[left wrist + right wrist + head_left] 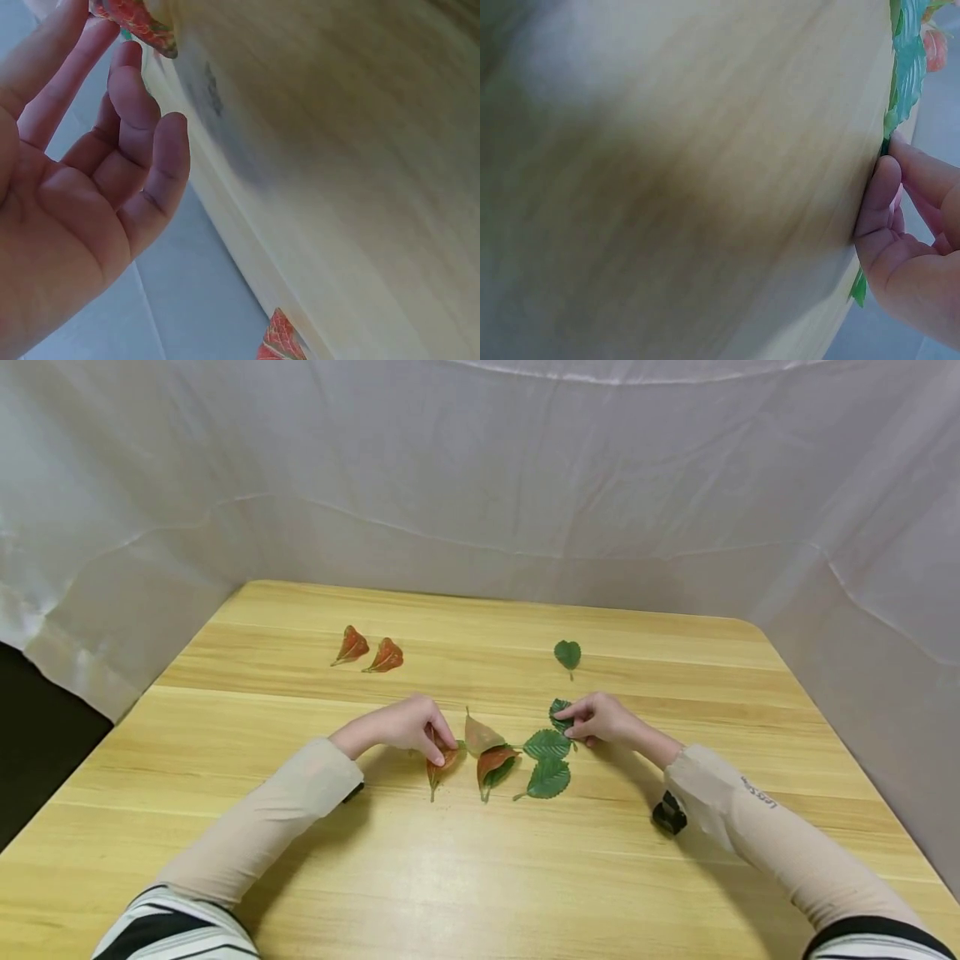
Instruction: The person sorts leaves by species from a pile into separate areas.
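In the head view my left hand (405, 727) pinches a red leaf (447, 762) between thumb and fingers, low over the table. The left wrist view catches this red leaf (144, 24) at the fingertips, with the other fingers loosely bent. My right hand (609, 720) has thumb and forefinger closed on a small green leaf (558, 711). Between the hands lie a brownish leaf (482, 735), a curled red leaf (493, 762) overlapping a green one, and two serrated green leaves, one upper (547, 744) and one lower (550, 779).
Two red leaves, one left (351, 645) and one right (386, 657), lie at the back left of the wooden table (465, 877). Farther back on the right is a single green leaf (567, 653). A pale curtain (480, 485) hangs behind the table and along its sides.
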Demonstrator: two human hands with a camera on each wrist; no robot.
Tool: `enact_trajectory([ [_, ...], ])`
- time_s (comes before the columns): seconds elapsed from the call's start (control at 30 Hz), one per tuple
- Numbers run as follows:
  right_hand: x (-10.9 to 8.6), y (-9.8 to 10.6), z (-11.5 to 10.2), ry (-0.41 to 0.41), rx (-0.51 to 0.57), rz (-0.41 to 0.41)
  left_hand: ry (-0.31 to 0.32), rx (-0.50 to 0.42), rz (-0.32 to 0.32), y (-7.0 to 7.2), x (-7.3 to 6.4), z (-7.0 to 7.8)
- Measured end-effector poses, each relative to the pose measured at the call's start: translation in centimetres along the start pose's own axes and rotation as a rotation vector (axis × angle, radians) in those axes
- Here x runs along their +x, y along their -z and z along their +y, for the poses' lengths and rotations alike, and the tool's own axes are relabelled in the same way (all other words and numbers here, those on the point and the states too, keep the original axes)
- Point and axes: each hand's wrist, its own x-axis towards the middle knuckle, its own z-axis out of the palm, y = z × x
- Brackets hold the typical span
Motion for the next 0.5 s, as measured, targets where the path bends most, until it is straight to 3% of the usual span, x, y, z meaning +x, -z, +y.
enact_trajectory([
  [0.27, 0.04, -0.03, -0.06, -0.008, 0.023, 0.009, 0.053, 0.018, -0.044, -0.46, 0.52, 0.10],
  [0.5, -0.02, -0.12, -0.27, -0.009, -0.006, 0.020, 0.064, 0.033, -0.076, -0.51, 0.66, -0.04],
])
